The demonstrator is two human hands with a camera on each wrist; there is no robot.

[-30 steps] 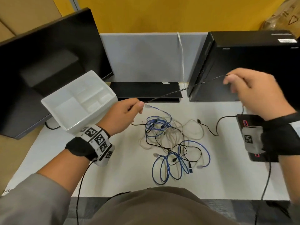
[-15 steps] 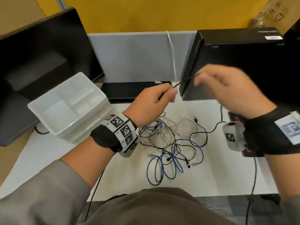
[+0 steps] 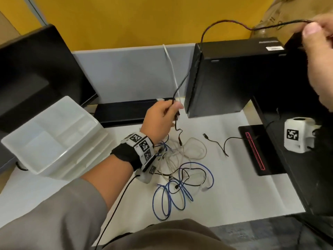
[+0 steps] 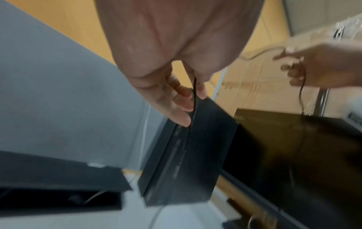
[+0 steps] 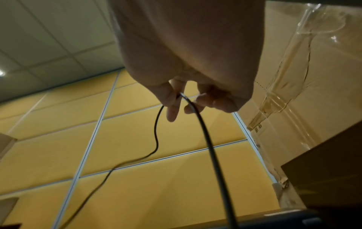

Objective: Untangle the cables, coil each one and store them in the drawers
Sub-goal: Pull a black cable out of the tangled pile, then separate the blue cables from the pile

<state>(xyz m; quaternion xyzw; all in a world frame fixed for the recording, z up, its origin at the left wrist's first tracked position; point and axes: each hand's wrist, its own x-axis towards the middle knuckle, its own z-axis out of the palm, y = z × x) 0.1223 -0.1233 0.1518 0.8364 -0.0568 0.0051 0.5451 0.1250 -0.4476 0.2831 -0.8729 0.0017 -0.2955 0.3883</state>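
Note:
A thin black cable (image 3: 203, 36) arcs through the air between my two hands. My left hand (image 3: 164, 114) pinches it low, just above the table, near the black computer case (image 3: 221, 78). My right hand (image 3: 317, 38) holds the cable's other part high at the top right, and the right wrist view shows its fingers (image 5: 172, 102) curled round the cable (image 5: 203, 131). In the left wrist view the cable (image 4: 194, 99) runs down past my left fingers (image 4: 176, 100). A tangle of blue, beige and black cables (image 3: 180, 168) lies on the white table (image 3: 234, 186). The white drawer unit (image 3: 54, 138) stands at the left, its top drawer open.
A dark monitor (image 3: 36, 78) stands behind the drawer unit. A flat black device (image 3: 129, 112) lies at the back centre. A black box with a red line (image 3: 255, 148) sits at the right beside a loose black cable (image 3: 218, 143). A grey partition (image 3: 129, 73) closes the back.
My right hand has risen high to the upper right, drawing the black cable into a tall arc. My left hand stays low over the tangle, shifted slightly right.

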